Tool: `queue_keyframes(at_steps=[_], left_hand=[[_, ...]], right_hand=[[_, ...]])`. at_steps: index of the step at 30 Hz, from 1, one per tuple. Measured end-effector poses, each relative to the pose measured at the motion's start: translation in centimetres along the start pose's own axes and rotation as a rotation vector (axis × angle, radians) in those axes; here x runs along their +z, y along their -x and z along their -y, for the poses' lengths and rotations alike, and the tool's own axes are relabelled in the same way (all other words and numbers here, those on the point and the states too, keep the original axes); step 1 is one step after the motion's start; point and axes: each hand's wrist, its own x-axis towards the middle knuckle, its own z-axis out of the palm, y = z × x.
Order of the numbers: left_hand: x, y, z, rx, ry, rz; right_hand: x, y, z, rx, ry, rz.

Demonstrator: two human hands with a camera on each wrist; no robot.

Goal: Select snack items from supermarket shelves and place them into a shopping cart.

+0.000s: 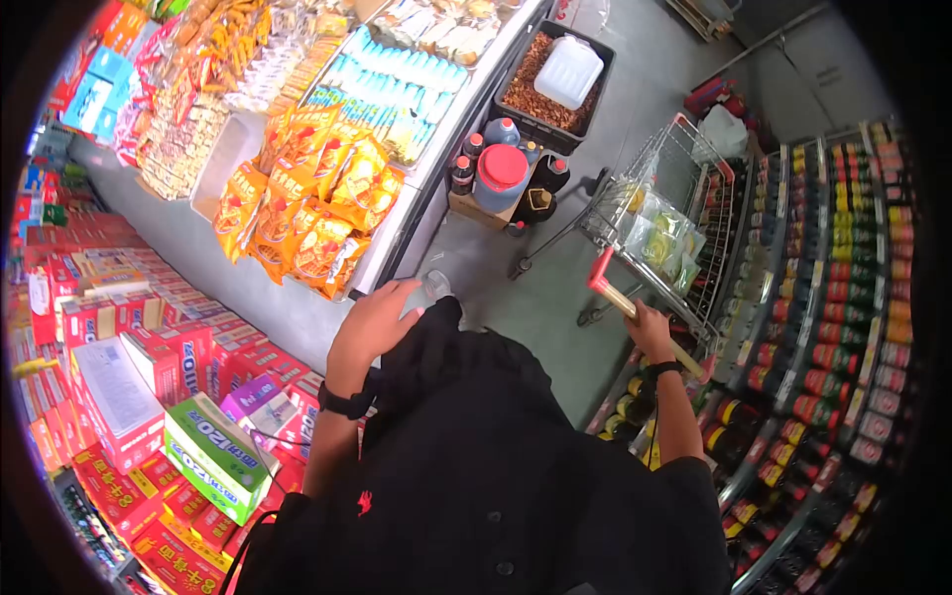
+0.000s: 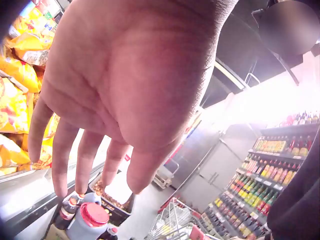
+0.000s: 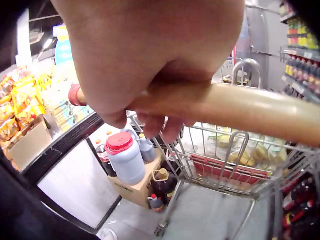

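My right hand (image 1: pixel 650 332) grips the pale, red-ended handle (image 1: pixel 684 359) of a wire shopping cart (image 1: pixel 729 174). In the right wrist view the fingers curl round this handle (image 3: pixel 250 107). Clear bags of yellow-green food (image 1: pixel 659 243) lie in the cart. My left hand (image 1: pixel 372 327) hangs with straight, slightly spread fingers and holds nothing, near the corner of the snack display. The left wrist view shows its palm (image 2: pixel 115 85). Orange snack bags (image 1: pixel 297 203) are the goods nearest to it.
A large jug with a red lid (image 1: pixel 503 169) stands among dark bottles beside the display. Behind it sits a black crate (image 1: pixel 508 104) of reddish-brown goods. Shelves of bottles (image 1: pixel 853 273) line the right. Stacked boxes (image 1: pixel 218 456) stand at the left.
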Motion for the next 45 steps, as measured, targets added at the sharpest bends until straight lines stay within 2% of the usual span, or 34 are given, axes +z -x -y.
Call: queue_keyframes(at_steps=[2, 5, 7, 8, 10, 12, 14, 16, 17, 18, 19, 20, 24, 27, 28, 31, 32, 35, 38, 40, 42, 44, 45], left_hand=[[-1.0, -1.6, 0.7, 0.048, 0.020, -0.061], [-3.3, -4.2, 0.4, 0.018, -0.025, -0.070], [-3.0, -6.7, 1.1, 0.043, 0.007, -0.134], [-2.8, -7.9, 1.4, 0.042, 0.041, -0.163], [-3.3, -10.3, 1.6, -0.006, 0.073, -0.219], [-3.7, -12.8, 1.4, -0.092, 0.081, -0.258], [-3.3, -15.8, 2.3, -0.116, 0.115, -0.324], [-3.4, -18.3, 2.6, -0.190, 0.131, -0.376], [-3.2, -19.6, 3.2, -0.248, 0.142, -0.401], [-2.5, -20.9, 4.1, -0.310, 0.153, -0.424], [-1.8, -21.9, 4.8, -0.374, 0.160, -0.448], [-1.4, -22.5, 5.3, -0.454, 0.221, -0.465], [0.6, -25.5, 7.7, -0.560, 0.403, -0.611], [1.4, -27.8, 8.7, -0.564, 0.547, -0.725], [1.7, -28.4, 9.0, -0.560, 0.744, -0.711], [3.9, -30.0, 10.1, -0.618, 0.807, -0.874], [4.2, -30.2, 10.3, -0.699, 0.829, -0.862], [4.4, -30.8, 10.0, -0.755, 0.872, -0.928], [3.0, -30.2, 8.7, -0.801, 0.918, -0.872], [1.9, -29.7, 7.9, -0.715, 0.894, -0.893], [2.2, -29.2, 7.6, -0.632, 0.834, -0.930], [3.1, -28.7, 8.5, -0.525, 0.598, -0.982], [2.3, -28.4, 7.6, -0.477, 0.573, -0.997]], right_hand=[[-0.4, -1.2, -0.3, -0.004, 0.096, 0.001], [-3.1, -4.0, -1.6, -0.157, 0.232, 0.166], [-7.6, -8.3, 1.6, 0.136, 0.226, 0.467], [-8.8, -11.1, 2.8, 0.213, 0.264, 0.487], [-11.7, -16.1, 7.1, -0.121, 0.217, 0.215], [-13.5, -22.0, 13.5, -0.269, 0.030, 0.133], [-12.2, -28.4, 18.3, -0.519, -0.125, 0.045], [-11.5, -33.8, 24.9, -0.650, -0.302, 0.152], [-8.8, -36.9, 25.9, -0.763, -0.301, 0.121], [-8.2, -38.8, 28.5, -0.827, -0.352, 0.187], [-7.1, -40.4, 31.0, -0.880, -0.354, 0.170], [-7.3, -41.4, 33.1, -0.864, -0.334, 0.249], [-4.1, -46.0, 38.0, -1.001, -0.443, 0.282], [-1.7, -47.5, 39.4, -1.006, -0.465, 0.286], [-1.3, -47.5, 39.3, -0.984, -0.471, 0.270], [-1.1, -47.2, 39.0, -0.960, -0.543, 0.241], [-0.9, -47.4, 38.6, -0.967, -0.558, 0.262], [-0.7, -48.1, 37.8, -1.082, -0.552, 0.302], [-0.8, -47.8, 36.9, -1.141, -0.617, 0.375], [-0.8, -47.6, 36.7, -1.157, -0.713, 0.403], [-1.0, -47.1, 36.0, -1.031, -0.731, 0.469], [-2.0, -46.5, 35.4, -0.893, -0.766, 0.556], [-3.6, -46.0, 34.9, -0.813, -0.790, 0.615]])
